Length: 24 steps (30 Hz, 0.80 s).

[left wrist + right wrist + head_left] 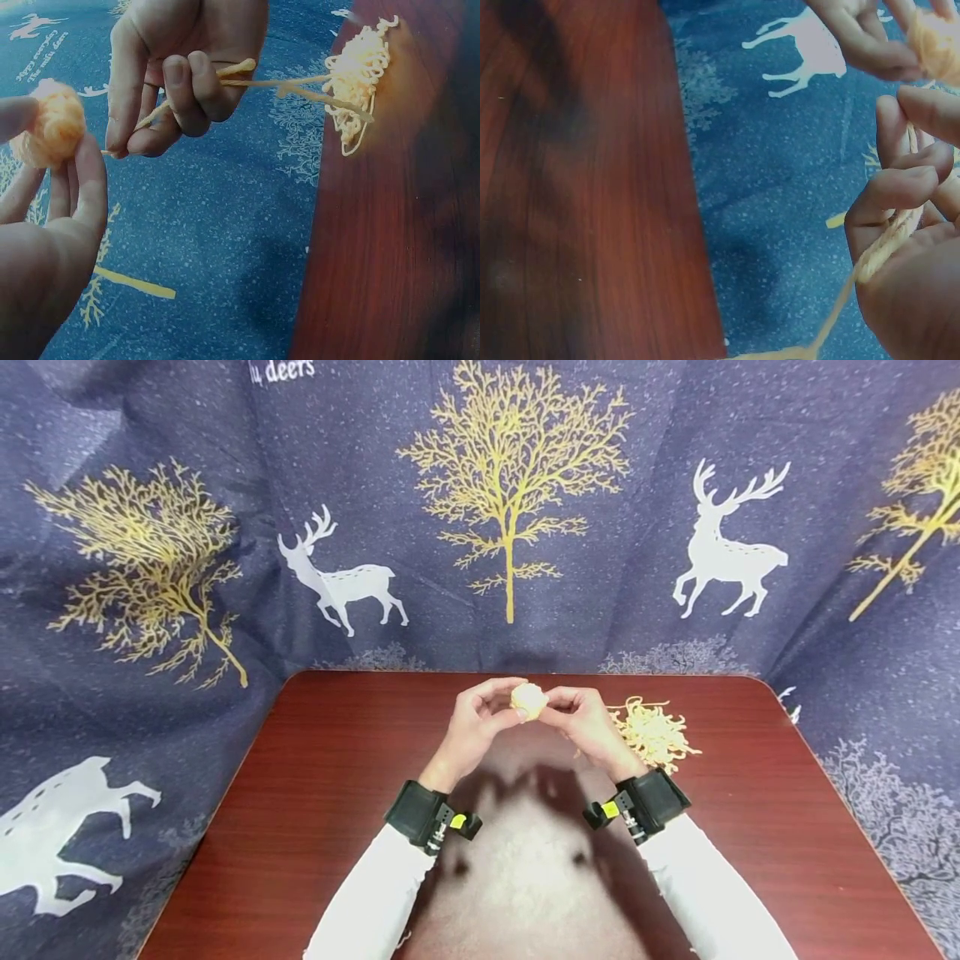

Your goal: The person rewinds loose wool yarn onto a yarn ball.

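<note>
A small ball of pale yellow yarn (528, 700) is held up above the far part of the table. My left hand (480, 723) grips it between thumb and fingers, as the ball (54, 126) in the left wrist view also shows. Close beside it, my right hand (587, 727) pinches the strand coming off the ball. In the right wrist view the yarn strand (889, 244) runs through the curled fingers of that hand and out below the palm. From there it trails toward a loose heap of yarn (654, 735) on the table behind the right wrist.
The reddish-brown wooden table (315, 793) has rounded far corners. Right behind it hangs a dark blue cloth (345, 468) printed with white deer and yellow trees. Shadows of both arms fall on a bright patch at the table's middle.
</note>
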### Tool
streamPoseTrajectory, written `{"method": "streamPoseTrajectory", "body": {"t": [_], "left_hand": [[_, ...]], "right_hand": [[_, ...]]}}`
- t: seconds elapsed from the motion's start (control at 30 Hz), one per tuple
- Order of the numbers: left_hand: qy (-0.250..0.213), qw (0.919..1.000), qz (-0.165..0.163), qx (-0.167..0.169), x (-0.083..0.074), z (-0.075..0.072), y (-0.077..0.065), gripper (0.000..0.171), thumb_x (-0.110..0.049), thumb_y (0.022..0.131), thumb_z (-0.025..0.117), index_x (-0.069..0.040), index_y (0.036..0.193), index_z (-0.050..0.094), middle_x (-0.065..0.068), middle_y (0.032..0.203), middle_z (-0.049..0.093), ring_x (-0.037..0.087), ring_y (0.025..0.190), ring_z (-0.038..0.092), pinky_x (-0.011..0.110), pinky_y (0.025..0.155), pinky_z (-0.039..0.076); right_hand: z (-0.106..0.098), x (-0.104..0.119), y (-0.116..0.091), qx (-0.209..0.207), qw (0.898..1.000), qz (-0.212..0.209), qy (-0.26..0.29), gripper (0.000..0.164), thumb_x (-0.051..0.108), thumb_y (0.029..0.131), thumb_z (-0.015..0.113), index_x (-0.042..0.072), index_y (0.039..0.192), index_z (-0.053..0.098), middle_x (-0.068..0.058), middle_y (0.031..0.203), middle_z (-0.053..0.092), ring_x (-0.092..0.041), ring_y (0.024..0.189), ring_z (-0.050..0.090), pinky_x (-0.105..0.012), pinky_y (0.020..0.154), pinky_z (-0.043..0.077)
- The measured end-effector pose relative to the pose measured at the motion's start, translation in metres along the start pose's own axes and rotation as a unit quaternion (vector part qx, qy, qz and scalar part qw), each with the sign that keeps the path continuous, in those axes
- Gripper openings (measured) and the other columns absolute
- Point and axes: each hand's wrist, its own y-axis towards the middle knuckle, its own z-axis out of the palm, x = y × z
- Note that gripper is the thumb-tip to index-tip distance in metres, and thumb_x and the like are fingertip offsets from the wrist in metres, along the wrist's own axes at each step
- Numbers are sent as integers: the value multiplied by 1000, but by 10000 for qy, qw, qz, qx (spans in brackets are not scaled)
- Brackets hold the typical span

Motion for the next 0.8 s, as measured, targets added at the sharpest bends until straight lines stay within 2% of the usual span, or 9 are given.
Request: {"method": "streamPoseTrajectory", "body": {"t": [0.1, 0.2, 0.33, 0.5, 0.63, 0.8], "left_hand": [[66, 9997, -83, -237, 0, 0, 1, 41, 13, 83, 68, 15, 124, 59, 19, 115, 69, 16, 99, 66, 27, 86, 58], [93, 9984, -127, -537, 1, 1, 3, 39, 14, 83, 67, 16, 121, 59, 16, 112, 70, 15, 96, 66, 25, 85, 57], [67, 9949, -220, -986, 4, 1, 5, 37, 14, 81, 68, 15, 117, 59, 12, 109, 69, 13, 93, 66, 23, 84, 56], [349, 9882, -348, -1448, 9, 1, 6, 35, 13, 79, 71, 10, 112, 60, 12, 105, 68, 15, 91, 67, 23, 83, 57], [802, 9843, -417, -1514, 13, 0, 5, 36, 8, 79, 75, 7, 112, 61, 16, 106, 69, 22, 95, 68, 24, 80, 57], [1489, 9808, -437, -1183, 18, -2, 3, 36, 3, 80, 80, 3, 112, 64, 17, 110, 69, 27, 101, 68, 31, 85, 59]], "right_hand": [[3, 0, -4, 90, 9996, -176, -188, 17, 1, 87, 76, -5, 103, 73, -10, 93, 75, -13, 76, 67, -21, 65, 54], [5, 2, -8, 166, 9989, -296, -320, 19, 3, 87, 77, -6, 103, 73, -17, 97, 75, -21, 83, 71, -26, 74, 58], [5, 4, -12, 219, 9969, -378, -661, 19, 9, 87, 79, -3, 102, 75, -15, 97, 75, -27, 85, 71, -26, 73, 58], [6, 5, -17, 226, 9943, -420, -950, 17, 11, 87, 80, 0, 100, 76, -11, 94, 76, -22, 81, 70, -24, 70, 56], [5, 7, -19, 179, 9940, -486, -968, 17, 11, 87, 80, -1, 99, 76, -11, 93, 76, -15, 80, 69, -24, 69, 56], [1, 11, -17, 196, 9935, -698, -874, 17, 6, 87, 79, -3, 100, 75, -14, 96, 76, -16, 82, 71, -25, 73, 59]]}}
